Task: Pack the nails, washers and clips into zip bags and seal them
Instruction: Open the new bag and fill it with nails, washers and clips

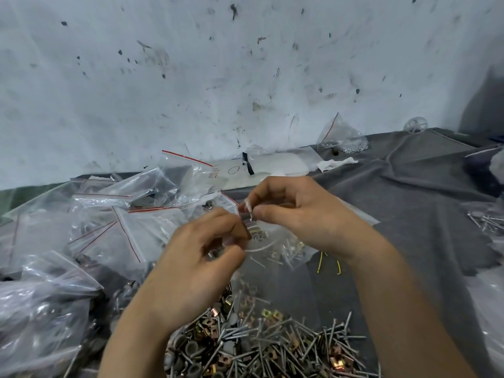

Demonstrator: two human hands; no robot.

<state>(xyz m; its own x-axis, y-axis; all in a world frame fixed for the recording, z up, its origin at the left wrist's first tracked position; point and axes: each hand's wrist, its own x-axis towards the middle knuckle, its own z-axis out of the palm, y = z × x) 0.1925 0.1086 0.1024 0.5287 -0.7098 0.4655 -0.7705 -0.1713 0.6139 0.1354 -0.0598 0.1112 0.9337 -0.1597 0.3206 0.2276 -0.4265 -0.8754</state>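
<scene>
Both hands hold a small clear zip bag [275,248] above the table; nails and brass clips show through it. My left hand [201,257] pinches its top edge from the left, and my right hand [289,211] pinches the same edge from the right, close beside the left fingers. Whether the zip is closed is hidden by my fingers. Below my hands lies a loose heap of grey nails [289,342], brass square clips [270,313] and grey round washers [188,347].
A pile of clear red-striped zip bags [122,222] fills the left side. A grey cloth [425,203] covers the table to the right, with more nails [488,222] at its right edge. A bag of small silver parts [343,140] leans on the stained wall.
</scene>
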